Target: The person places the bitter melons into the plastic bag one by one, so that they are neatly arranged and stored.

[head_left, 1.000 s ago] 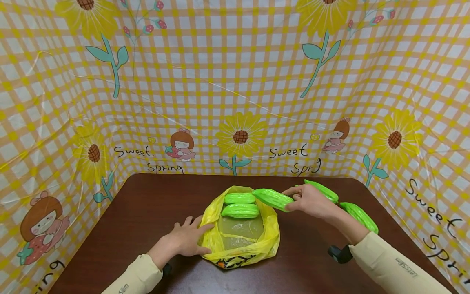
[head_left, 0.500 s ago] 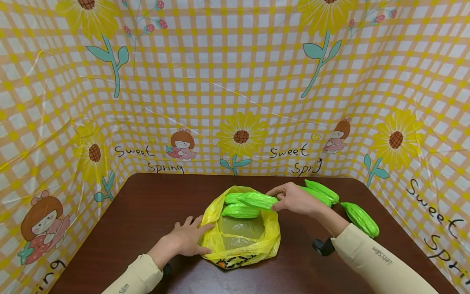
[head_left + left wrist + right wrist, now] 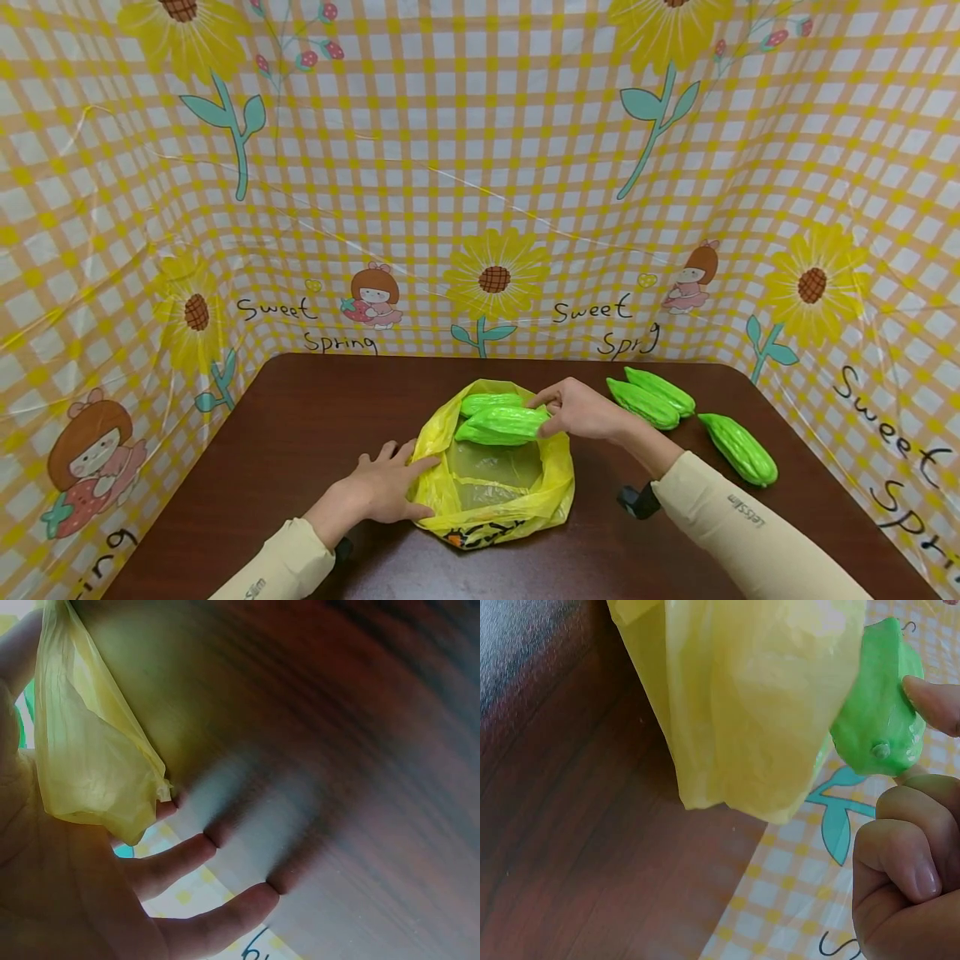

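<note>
- Right hand point(image 3: 583, 408) pinches a green gourd point(image 3: 513, 422) at the yellow bag point(image 3: 557, 483)'s mouth.
- Left hand point(image 3: 375, 487), fingers spread, touches the bag's side facing the desk point(image 3: 300, 417)'s left edge.
- Apparently two gourds point(image 3: 480, 405) lie inside, partly covered.
- Three more gourds point(image 3: 647, 407) lie toward the far right corner.

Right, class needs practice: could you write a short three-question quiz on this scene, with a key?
1. Multiple choice: which hand holds a green gourd at the opening of the yellow bag? A) left; B) right; C) neither.
2. True or false: the left hand is holding a gourd.
3. Count: how many loose gourds lie on the table?

Key: 1. B, the right hand. 2. False; it touches the bag. 3. Three.
</note>
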`<state>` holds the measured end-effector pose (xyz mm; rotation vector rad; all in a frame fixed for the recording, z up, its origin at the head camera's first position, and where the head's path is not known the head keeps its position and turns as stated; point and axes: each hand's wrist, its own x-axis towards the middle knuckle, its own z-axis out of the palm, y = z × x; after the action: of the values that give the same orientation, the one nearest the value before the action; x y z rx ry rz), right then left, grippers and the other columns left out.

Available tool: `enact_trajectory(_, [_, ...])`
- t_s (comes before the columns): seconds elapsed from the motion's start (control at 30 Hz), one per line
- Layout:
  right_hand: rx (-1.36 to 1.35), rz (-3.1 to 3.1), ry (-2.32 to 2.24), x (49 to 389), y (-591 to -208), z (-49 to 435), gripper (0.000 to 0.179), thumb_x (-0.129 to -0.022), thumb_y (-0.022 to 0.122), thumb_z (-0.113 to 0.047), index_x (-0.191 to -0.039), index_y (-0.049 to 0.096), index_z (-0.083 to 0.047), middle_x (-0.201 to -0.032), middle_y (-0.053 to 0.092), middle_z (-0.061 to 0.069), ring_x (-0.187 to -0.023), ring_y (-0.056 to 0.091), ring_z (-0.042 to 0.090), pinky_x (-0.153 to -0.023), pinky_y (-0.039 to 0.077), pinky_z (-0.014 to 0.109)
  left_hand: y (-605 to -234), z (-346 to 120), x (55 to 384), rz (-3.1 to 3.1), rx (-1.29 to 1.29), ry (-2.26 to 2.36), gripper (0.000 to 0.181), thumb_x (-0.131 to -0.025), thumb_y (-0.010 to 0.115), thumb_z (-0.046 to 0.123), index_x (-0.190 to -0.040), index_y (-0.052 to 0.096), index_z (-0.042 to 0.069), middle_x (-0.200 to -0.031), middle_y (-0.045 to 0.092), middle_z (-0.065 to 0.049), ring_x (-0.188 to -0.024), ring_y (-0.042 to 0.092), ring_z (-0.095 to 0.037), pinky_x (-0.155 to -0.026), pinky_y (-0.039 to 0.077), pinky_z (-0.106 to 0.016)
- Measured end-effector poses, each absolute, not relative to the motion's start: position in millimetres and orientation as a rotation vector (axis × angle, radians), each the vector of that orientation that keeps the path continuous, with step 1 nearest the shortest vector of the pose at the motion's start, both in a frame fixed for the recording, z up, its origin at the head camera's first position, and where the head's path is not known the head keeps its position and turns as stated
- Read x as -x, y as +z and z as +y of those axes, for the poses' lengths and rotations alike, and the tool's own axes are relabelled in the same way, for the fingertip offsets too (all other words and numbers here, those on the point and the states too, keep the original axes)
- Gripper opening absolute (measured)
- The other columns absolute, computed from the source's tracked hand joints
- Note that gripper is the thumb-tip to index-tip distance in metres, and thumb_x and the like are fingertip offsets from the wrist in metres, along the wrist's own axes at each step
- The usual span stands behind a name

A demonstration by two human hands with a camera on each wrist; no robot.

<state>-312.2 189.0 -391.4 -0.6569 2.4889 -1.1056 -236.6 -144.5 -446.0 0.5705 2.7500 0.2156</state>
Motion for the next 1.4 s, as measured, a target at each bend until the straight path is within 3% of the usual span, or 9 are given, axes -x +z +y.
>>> enact_trajectory(0.43, [0.727, 2.431, -1.055, 310, -405, 176, 0.043, -0.084, 0.077, -0.005, -0.126, 0.069, -0.003, -0.049, 0.024, -0.005, -0.044, 0.014, 0.011, -0.05, 0.031, 0.026, -447, -145, 239, 2.744, -0.584, 0.223, 0.076, -0.09, 0.066, 0.061, -0.156, 0.038, 0.033, -0.165, 0.025, -0.011, -0.148, 0.027, -0.044, -0.105, 0.029, -0.074])
enact_trajectory(0.93, [0.832, 2.481, -0.93, 308, -416, 165, 0.043, -0.08, 0.077, 0.002, -0.122, 0.072, -0.003, -0.049, 0.023, -0.007, -0.046, 0.013, 0.01, -0.048, 0.025, 0.026, -450, -147, 240, 2.742, -0.58, 0.216, 0.076, -0.091, 0.065, 0.06, -0.156, 0.036, 0.035, -0.166, 0.023, -0.011, -0.149, 0.025, -0.043, -0.106, 0.028, -0.074])
enact_trajectory(1.4, [0.766, 2.623, -0.76, 307, -424, 158, 0.044, -0.078, 0.08, 0.0, -0.121, 0.073, -0.006, -0.049, 0.028, -0.007, -0.045, 0.019, 0.01, -0.047, 0.024, 0.025, -445, -145, 238, 2.739, -0.566, 0.203, 0.076, -0.09, 0.067, 0.06, -0.155, 0.039, 0.033, -0.164, 0.025, -0.011, -0.148, 0.027, -0.043, -0.105, 0.03, -0.073])
